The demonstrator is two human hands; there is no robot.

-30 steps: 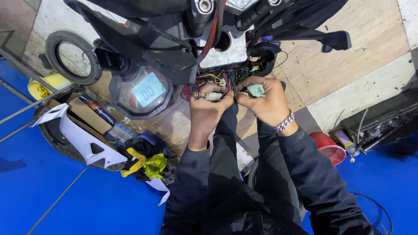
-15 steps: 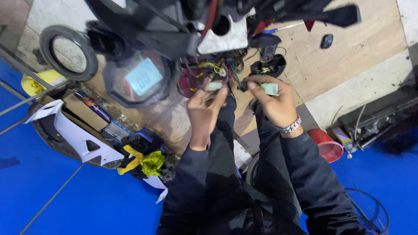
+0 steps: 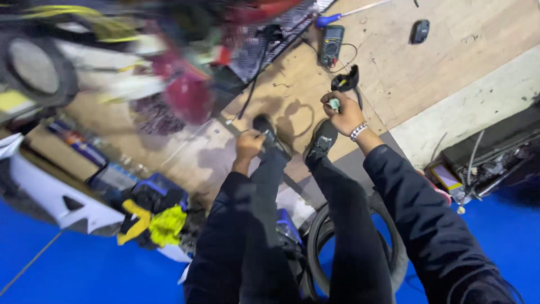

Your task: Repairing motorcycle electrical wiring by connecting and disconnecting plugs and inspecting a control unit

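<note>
My right hand (image 3: 344,114), with a beaded bracelet at the wrist, is closed on a small pale green connector (image 3: 334,104). A black plug with a cable (image 3: 347,80) hangs just above its fingers. My left hand (image 3: 248,144) is curled into a fist over my left shoe (image 3: 271,134); I see nothing sticking out of it. Both arms wear dark sleeves. The stripped motorcycle front (image 3: 185,90), with red and white parts, is blurred at the upper left, away from both hands.
A multimeter (image 3: 331,44), a blue-handled screwdriver (image 3: 329,20) and a small black object (image 3: 419,31) lie on the wooden boards (image 3: 450,62). A tyre (image 3: 394,259) lies under my legs. A white fairing panel (image 3: 50,194) and yellow gloves (image 3: 157,224) sit left, by the blue mat (image 3: 84,270).
The view has swung down and away from the motorcycle. Both hands have come off the wiring behind the dash and moved apart; the right one still holds the pale green connector.
</note>
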